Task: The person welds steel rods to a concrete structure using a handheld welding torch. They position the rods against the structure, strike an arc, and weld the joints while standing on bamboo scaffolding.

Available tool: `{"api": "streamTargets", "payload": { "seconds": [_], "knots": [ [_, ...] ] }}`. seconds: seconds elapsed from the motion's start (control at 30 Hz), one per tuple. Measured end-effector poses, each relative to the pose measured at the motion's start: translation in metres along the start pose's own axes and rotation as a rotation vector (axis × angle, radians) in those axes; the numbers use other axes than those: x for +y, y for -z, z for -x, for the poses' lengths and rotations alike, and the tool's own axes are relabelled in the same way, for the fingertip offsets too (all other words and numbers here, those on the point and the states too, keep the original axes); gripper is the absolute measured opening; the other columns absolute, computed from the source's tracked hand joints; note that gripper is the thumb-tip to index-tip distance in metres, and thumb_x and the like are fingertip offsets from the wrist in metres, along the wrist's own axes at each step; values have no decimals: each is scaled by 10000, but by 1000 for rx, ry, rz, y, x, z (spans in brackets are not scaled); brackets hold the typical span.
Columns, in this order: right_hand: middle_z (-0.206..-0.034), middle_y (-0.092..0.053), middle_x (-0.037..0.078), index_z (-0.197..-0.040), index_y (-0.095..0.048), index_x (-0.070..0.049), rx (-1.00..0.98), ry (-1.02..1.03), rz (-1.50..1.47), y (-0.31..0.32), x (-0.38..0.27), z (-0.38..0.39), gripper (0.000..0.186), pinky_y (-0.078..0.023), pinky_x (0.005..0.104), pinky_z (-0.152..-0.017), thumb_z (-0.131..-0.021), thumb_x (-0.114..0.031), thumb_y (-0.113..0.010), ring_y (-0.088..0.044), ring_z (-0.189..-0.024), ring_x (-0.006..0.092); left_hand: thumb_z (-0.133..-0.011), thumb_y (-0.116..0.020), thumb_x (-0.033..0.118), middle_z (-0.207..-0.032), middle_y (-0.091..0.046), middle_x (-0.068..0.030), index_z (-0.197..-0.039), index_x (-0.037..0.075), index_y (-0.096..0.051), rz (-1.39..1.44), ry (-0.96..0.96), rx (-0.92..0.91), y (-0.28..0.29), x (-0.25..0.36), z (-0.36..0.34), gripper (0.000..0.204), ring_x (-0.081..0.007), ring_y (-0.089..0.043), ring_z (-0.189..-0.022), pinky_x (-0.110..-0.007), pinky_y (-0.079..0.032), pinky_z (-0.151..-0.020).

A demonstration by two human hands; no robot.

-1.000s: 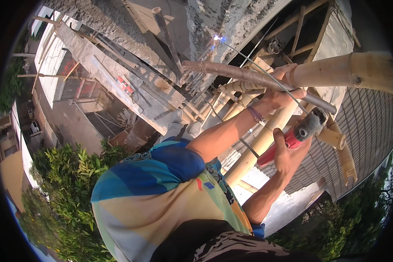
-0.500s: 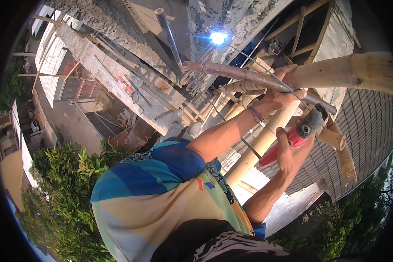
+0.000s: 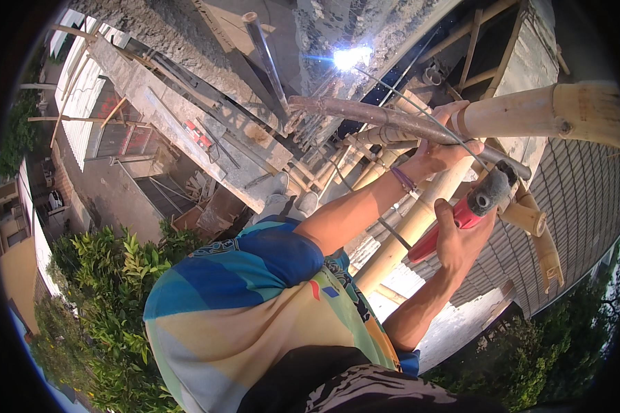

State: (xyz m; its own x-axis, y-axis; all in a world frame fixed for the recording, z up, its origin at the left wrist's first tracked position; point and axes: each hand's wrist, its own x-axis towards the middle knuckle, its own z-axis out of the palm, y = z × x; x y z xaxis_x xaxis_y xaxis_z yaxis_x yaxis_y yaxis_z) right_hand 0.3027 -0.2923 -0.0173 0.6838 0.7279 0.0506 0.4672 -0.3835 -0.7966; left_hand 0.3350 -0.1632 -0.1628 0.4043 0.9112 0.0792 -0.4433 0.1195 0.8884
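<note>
Welding arc (image 3: 351,58) flares much larger than the small spark of one second ago; red holder (image 3: 467,215) sits slightly higher and farther right than then, while the left arm looks almost unchanged. Of the hands, the right (image 3: 463,241) grasps the holder, thumb along its near side, fingers mostly hidden behind. Thin rod (image 3: 384,87) slants up-left from the holder's sooty head to the arc, which glares against rough concrete (image 3: 324,34) at upper centre; contact point lost in the light. Left hand (image 3: 442,153) appears curled around a brown pipe (image 3: 358,112), just beside the end of a thick bamboo pole (image 3: 523,115); rod crosses over that hand. Purple band (image 3: 403,180) on left wrist. Shiny metal post (image 3: 265,58) stands left of the arc. Tiled roof (image 3: 575,179) at right, leafy foliage (image 3: 110,289) lower left.
</note>
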Motion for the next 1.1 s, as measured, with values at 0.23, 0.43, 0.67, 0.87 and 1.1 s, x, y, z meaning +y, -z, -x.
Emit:
{"api": "streamTargets", "payload": {
  "seconds": [0.23, 0.43, 0.67, 0.87, 1.1],
  "knots": [
    [-935, -539, 53, -1152, -559, -1, -9, -24, -8, 0, -1, 0, 531, -438, 331, -816, -688, -144, -774, -517, -840, 180, -658, -912, 280, -1340, -476, -188, -1420, 49, -462, 5, -38, 10, 0, -2, 0, 915, -352, -484, -1264, -487, -413, -1080],
    [-953, -553, 59, -1154, -559, -2, -17, -27, 12, 0, 1, 0, 537, -441, 339, -836, -696, -156, -791, -528, -867, 188, -673, -908, 269, -1342, -466, -185, -1420, 59, -463, 96, 20, -19, 0, -1, 1, 894, -349, -477, -1268, -492, -406, -1088],
    [-966, -614, 124, -1199, -517, -4, -28, -1, 25, -1, 2, -2, 573, -486, 387, -837, -696, -148, -753, -589, -878, 245, -679, -895, 261, -1362, -439, -193, -1443, 69, -440, 88, -6, -15, -1, -6, 1, 910, -354, -458, -1281, -490, -397, -1097],
    [-970, -612, 128, -1202, -511, -7, -24, 4, 38, -2, 1, -2, 587, -485, 396, -846, -690, -159, -756, -589, -888, 259, -670, -891, 272, -1357, -459, -208, -1449, 51, -428, 118, -69, -2, -3, -16, -3, 933, -368, -463, -1272, -494, -395, -1091],
    [-959, -617, 138, -1208, -510, -8, -12, 8, 59, -3, -1, -3, 597, -486, 404, -847, -682, -152, -753, -599, -881, 277, -683, -900, 283, -1348, -468, -207, -1444, 55, -432, 53, -88, -1, -1, -15, 0, 922, -355, -480, -1254, -491, -403, -1082]
  ]
}}
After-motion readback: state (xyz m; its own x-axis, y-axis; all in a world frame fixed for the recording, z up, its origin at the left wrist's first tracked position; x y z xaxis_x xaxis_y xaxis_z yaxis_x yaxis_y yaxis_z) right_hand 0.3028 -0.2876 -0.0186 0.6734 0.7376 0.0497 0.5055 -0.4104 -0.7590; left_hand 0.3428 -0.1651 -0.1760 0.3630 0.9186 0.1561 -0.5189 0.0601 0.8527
